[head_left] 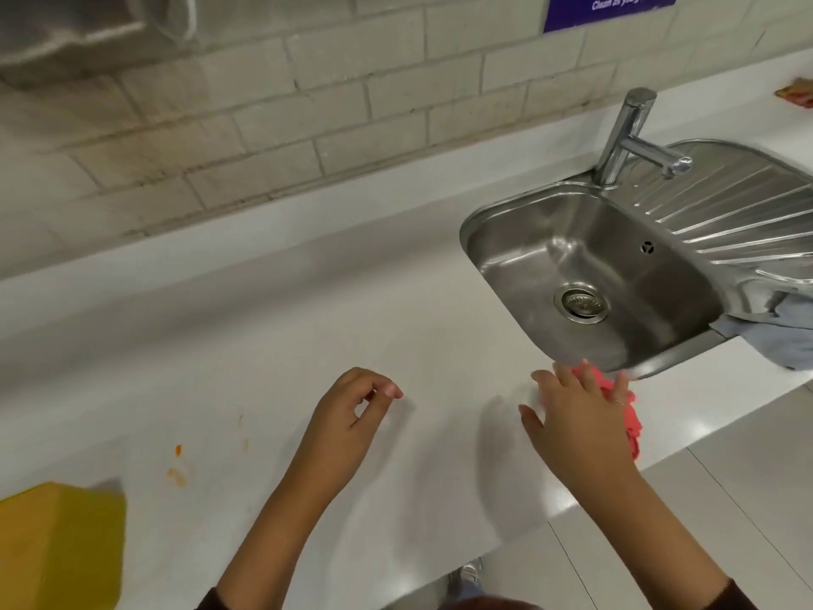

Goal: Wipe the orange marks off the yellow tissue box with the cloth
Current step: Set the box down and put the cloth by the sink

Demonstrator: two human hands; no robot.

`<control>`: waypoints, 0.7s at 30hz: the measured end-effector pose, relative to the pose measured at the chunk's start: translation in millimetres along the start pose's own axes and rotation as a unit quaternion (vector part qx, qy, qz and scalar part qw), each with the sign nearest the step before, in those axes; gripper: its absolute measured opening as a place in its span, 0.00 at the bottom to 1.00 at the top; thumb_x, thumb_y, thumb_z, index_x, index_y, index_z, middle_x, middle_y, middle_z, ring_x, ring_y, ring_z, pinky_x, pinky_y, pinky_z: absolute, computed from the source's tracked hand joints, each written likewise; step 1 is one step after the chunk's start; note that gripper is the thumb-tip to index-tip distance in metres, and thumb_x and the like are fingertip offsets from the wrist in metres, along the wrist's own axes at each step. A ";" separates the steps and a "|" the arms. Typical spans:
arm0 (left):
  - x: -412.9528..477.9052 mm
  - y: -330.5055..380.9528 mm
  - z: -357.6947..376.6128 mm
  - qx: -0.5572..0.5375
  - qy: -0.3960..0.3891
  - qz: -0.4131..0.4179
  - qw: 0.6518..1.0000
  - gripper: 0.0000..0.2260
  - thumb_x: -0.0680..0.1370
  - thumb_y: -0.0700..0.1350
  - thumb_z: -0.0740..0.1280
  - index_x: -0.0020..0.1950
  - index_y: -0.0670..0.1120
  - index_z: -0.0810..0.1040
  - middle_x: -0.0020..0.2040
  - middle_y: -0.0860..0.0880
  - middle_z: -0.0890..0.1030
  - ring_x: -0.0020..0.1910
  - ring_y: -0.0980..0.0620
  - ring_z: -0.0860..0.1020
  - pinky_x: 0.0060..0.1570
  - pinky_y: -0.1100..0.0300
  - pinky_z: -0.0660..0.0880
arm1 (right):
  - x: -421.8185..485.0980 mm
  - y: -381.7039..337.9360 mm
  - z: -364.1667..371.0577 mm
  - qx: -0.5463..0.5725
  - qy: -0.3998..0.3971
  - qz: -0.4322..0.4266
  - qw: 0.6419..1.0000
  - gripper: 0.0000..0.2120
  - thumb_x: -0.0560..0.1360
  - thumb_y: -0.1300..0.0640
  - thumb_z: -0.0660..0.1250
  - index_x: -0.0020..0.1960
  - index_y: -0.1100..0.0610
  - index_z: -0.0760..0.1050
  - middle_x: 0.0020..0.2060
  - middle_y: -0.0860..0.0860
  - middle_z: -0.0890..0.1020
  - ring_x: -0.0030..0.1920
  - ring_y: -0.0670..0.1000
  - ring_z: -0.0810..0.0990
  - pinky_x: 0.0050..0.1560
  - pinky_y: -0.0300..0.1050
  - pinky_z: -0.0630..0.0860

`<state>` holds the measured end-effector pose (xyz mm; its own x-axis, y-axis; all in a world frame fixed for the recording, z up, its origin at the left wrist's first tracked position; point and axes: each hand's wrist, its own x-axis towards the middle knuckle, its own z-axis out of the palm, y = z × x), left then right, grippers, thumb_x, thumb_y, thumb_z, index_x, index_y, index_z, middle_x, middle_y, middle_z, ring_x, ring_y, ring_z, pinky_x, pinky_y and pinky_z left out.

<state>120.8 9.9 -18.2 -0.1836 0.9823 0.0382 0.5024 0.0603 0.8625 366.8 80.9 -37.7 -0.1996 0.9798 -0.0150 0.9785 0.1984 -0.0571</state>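
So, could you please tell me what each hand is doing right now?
Left hand: open, loosely curled, holding nothing.
Right hand: open, spread over the pink cloth.

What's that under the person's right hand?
A pink cloth on the white counter, showing past the fingertips and the hand's outer edge. The right hand covers the rest of it.

Tissue box yellow; cloth coral-pink; counter white w/ orange smears; sink silver, ribbed drainer; rag grey-blue; sign purple; wall tiles pale, brick-pattern.
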 end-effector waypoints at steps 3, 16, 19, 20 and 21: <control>-22.2 -16.2 -47.9 0.009 0.057 -0.007 0.998 0.09 0.79 0.51 0.61 0.42 0.58 0.78 0.47 0.59 0.78 0.50 0.58 0.76 0.47 0.64 0.71 | -10.1 -54.1 -6.5 0.100 0.042 -0.087 0.990 0.16 0.71 0.52 0.71 0.58 0.54 0.77 0.58 0.52 0.80 0.67 0.59 0.71 0.68 0.69 0.50; -175.3 -118.9 -255.5 0.008 0.255 -0.099 0.962 0.08 0.76 0.52 0.61 0.41 0.56 0.79 0.45 0.56 0.80 0.46 0.59 0.78 0.46 0.71 0.72 | -79.8 -308.7 11.7 0.280 -0.043 -0.355 0.891 0.17 0.75 0.51 0.66 0.63 0.48 0.73 0.58 0.42 0.77 0.64 0.44 0.71 0.72 0.50 0.41; -205.2 -141.2 -280.8 0.016 0.271 -0.114 0.956 0.09 0.77 0.47 0.62 0.40 0.57 0.78 0.44 0.57 0.80 0.46 0.60 0.78 0.43 0.75 0.69 | -98.9 -348.6 16.3 0.296 -0.064 -0.358 0.883 0.17 0.76 0.50 0.65 0.64 0.46 0.71 0.59 0.40 0.76 0.64 0.41 0.70 0.72 0.46 0.40; -213.1 -147.6 -287.1 0.022 0.273 -0.125 0.954 0.10 0.77 0.46 0.63 0.40 0.58 0.78 0.44 0.57 0.80 0.46 0.60 0.77 0.43 0.76 0.69 | -104.5 -358.3 17.7 0.299 -0.072 -0.358 0.882 0.17 0.76 0.49 0.65 0.64 0.46 0.71 0.60 0.39 0.75 0.64 0.41 0.69 0.72 0.46 0.40; -222.0 -155.1 -295.9 0.035 0.277 -0.134 0.951 0.10 0.77 0.45 0.63 0.40 0.57 0.78 0.44 0.57 0.80 0.47 0.59 0.77 0.43 0.76 0.69 | -111.0 -370.7 19.6 0.298 -0.077 -0.360 0.881 0.17 0.76 0.49 0.65 0.64 0.46 0.71 0.61 0.39 0.75 0.64 0.41 0.69 0.72 0.46 0.40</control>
<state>-166.4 -270.1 -11.2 -0.7201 0.6867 0.0994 0.4264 0.3250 0.8441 25.2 -101.9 -34.4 -0.8070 0.5808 0.1073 0.4025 0.6738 -0.6197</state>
